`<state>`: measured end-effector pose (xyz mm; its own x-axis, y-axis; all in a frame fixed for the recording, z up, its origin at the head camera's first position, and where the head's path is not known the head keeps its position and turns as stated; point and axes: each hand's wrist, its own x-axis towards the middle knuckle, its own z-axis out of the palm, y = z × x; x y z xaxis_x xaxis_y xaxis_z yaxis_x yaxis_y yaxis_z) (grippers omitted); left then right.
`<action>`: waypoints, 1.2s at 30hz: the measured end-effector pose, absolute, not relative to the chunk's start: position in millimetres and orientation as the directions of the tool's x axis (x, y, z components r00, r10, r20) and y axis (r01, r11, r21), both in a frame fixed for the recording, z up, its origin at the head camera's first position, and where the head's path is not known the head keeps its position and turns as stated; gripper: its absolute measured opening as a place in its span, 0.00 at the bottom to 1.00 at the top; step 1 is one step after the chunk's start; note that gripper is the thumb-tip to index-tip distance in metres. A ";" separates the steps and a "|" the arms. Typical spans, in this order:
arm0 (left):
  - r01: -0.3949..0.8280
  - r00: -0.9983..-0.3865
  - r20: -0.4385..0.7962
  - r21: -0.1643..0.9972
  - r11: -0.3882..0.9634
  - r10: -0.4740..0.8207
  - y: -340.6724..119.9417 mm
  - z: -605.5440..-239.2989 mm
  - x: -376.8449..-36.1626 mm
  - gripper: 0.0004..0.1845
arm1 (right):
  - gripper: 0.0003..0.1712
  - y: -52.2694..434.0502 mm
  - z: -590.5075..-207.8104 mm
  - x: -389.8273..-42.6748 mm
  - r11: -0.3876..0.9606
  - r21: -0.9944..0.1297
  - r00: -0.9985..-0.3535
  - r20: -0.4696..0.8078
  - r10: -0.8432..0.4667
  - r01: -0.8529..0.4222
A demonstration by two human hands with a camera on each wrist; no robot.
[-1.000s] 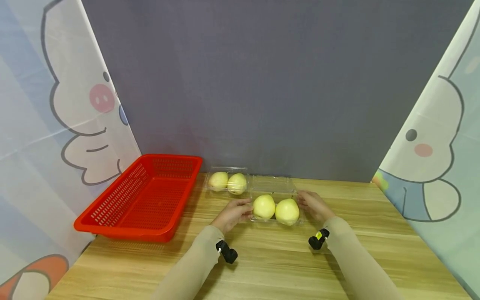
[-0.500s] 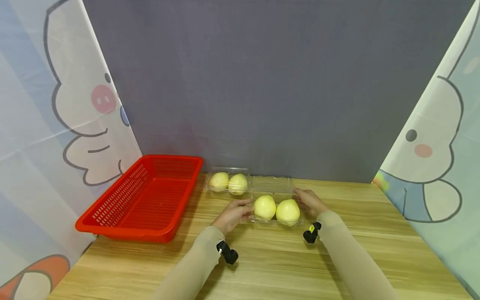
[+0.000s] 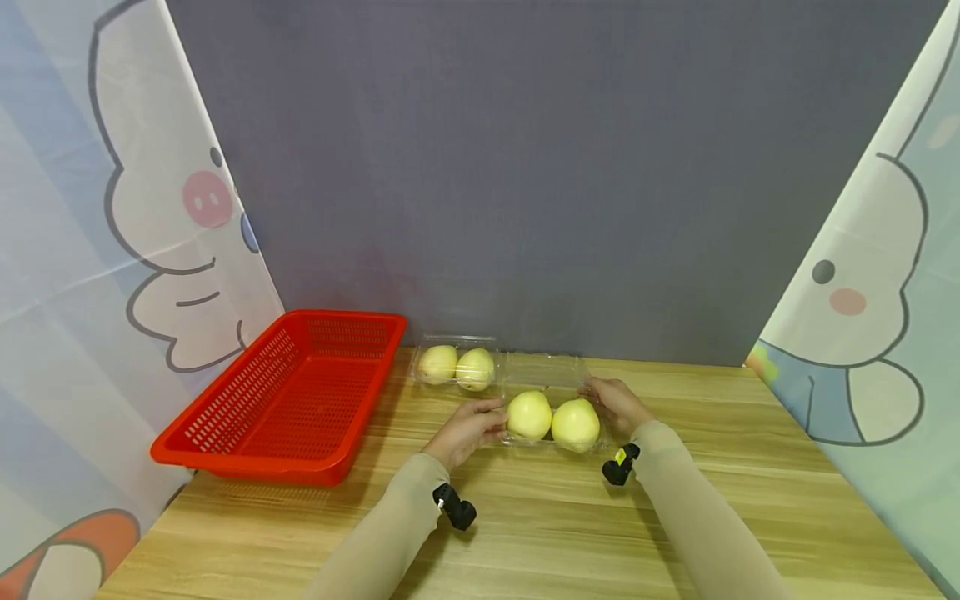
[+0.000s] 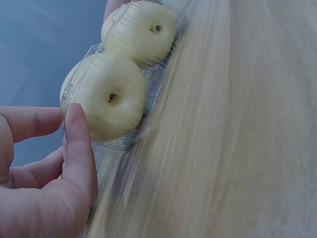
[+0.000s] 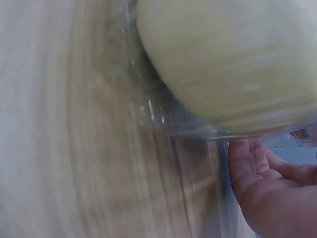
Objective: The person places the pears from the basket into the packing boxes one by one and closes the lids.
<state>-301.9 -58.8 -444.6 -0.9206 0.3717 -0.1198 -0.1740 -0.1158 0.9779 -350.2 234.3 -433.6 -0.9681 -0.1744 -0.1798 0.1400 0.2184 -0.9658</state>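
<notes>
From the head view, a clear plastic clamshell box [image 3: 551, 417] sits on the wooden bench [image 3: 525, 525], holding two yellow pears [image 3: 553, 419], with its lid tipped up behind them. The left hand [image 3: 465, 429] touches its left end and the right hand [image 3: 615, 404] its right end, fingers loosely bent against the plastic. Thin and clear, the box is likely light, springy and slick, easy to dent; the pears give it weight and may roll. Its short ends or rim look like the soundest hold. A second clamshell of pears [image 3: 456, 365] stands just behind, beside a red slotted basket [image 3: 285, 396].

The left wrist view shows the thumb [image 4: 79, 144] laid straight along the ribbed box wall [image 4: 124, 144] and the other fingers [image 4: 29, 124] reaching behind the near pear [image 4: 106, 99]; they touch rather than clamp.

In the right wrist view, a pear [image 5: 233, 59] fills the frame inside the clear wall, and the palm [image 5: 267, 183] lies near the box edge. I cannot tell how those fingers close.
</notes>
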 end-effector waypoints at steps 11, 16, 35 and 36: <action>-0.175 -0.923 -0.117 0.976 -0.128 0.367 -58.3 -445.0 -300.7 0.28 | 0.32 232.2 -437.3 -352.5 0.148 -0.976 -0.976 -0.180 -0.119 0.162; -0.173 -0.926 -0.118 0.977 -0.127 0.358 -57.5 -445.4 -301.1 0.28 | 0.33 232.6 -436.8 -351.4 0.115 -0.981 -0.979 -0.170 -0.113 0.157; -0.144 -0.936 -0.095 0.982 -0.123 0.340 -54.7 -447.4 -301.3 0.26 | 0.36 236.1 -429.2 -345.1 0.048 -0.994 -0.991 -0.099 -0.095 0.095; -0.146 -0.936 -0.097 0.981 -0.125 0.338 -54.4 -447.0 -301.2 0.26 | 0.37 236.0 -428.9 -345.2 0.057 -0.994 -0.991 -0.098 -0.090 0.093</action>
